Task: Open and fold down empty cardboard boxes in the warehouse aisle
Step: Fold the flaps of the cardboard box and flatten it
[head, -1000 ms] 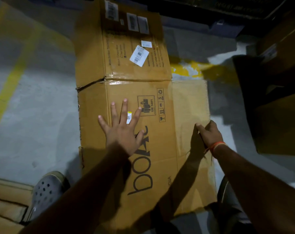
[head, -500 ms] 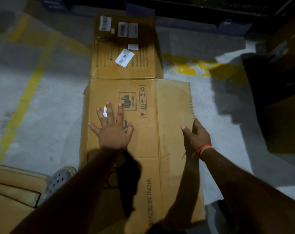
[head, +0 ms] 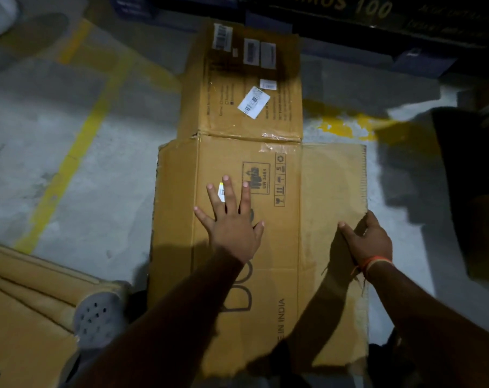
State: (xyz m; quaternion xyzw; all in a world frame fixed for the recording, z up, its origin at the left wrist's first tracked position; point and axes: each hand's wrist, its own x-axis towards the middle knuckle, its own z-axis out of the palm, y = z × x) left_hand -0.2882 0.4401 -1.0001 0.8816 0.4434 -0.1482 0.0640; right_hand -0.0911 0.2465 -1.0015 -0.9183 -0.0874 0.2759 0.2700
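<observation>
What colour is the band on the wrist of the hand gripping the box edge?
Orange, on the right hand's wrist band, seen in the head view.

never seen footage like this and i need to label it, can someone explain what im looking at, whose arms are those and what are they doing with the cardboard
There is no machine here. A person wears a camera on the head, and it looks forward and down, so the two arms coming in from the bottom are the wearer's own.

On the concrete floor lies a flattened box, with a flap carrying barcode labels stretched out at its far end. The left hand is spread flat, fingers straight, pressing on the middle of the box. The right hand, with an orange band at the wrist, grips the box's right edge, thumb on top and fingers curled round it.

At the lower left lie more flat cardboard sheets and the toe of a grey holed shoe. Yellow lines are painted on the floor. Dark shelving runs along the top.
</observation>
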